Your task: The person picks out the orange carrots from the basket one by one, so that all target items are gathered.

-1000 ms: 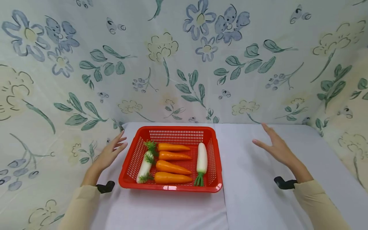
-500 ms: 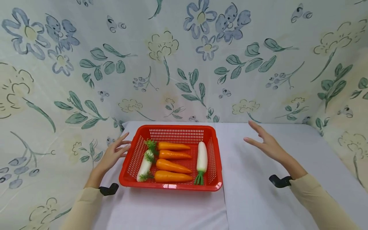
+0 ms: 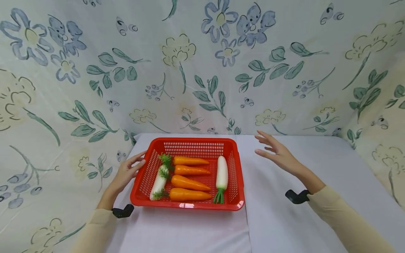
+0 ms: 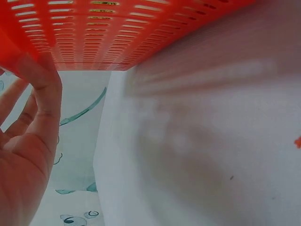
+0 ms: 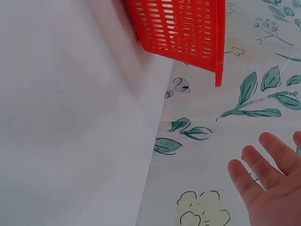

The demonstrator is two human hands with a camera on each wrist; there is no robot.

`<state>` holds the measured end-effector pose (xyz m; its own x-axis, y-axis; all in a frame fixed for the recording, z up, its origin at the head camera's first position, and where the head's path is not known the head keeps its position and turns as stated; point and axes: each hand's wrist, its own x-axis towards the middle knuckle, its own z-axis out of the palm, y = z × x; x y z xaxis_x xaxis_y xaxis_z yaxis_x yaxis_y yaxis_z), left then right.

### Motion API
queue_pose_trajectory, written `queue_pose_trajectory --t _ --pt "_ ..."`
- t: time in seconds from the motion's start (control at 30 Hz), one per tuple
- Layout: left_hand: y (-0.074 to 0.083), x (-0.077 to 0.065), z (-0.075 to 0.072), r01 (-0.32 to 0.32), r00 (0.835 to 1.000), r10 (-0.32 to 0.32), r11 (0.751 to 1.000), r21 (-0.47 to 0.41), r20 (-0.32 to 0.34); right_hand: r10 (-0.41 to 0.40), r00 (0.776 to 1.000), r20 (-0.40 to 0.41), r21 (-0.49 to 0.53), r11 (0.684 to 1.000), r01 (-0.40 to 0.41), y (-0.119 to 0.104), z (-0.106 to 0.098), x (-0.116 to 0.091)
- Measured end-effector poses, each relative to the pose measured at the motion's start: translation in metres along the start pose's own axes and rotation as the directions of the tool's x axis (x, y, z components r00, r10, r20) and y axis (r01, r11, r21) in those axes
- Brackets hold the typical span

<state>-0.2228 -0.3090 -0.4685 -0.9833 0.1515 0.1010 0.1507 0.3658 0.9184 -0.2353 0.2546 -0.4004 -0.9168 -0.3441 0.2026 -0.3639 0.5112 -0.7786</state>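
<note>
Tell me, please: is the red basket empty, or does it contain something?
Not empty: in the head view, four carrots and two white radishes lie inside the red basket.

Basket on the surface, my left hand at its left side, my right hand apart to its right; inside, four carrots between two daikon radishes; hanging cloth behind.

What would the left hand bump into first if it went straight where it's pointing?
The basket. The left hand is at its left side and seems to touch it, though exactly where they meet is hard to see.
</note>
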Motion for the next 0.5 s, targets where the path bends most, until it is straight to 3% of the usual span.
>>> queue_pose_trajectory --t 0.23,0.5 --pt "0.0 -0.002 0.003 0.004 1.0 -0.004 1.0 -0.015 -0.01 0.023 0.998 0.052 0.015 1.0 -0.024 -0.017 0.012 0.015" --pt "-0.003 0.0 0.006 0.005 1.0 -0.007 0.998 -0.055 -0.03 -0.045 0.991 0.124 0.08 0.996 0.035 -0.031 0.016 0.035"
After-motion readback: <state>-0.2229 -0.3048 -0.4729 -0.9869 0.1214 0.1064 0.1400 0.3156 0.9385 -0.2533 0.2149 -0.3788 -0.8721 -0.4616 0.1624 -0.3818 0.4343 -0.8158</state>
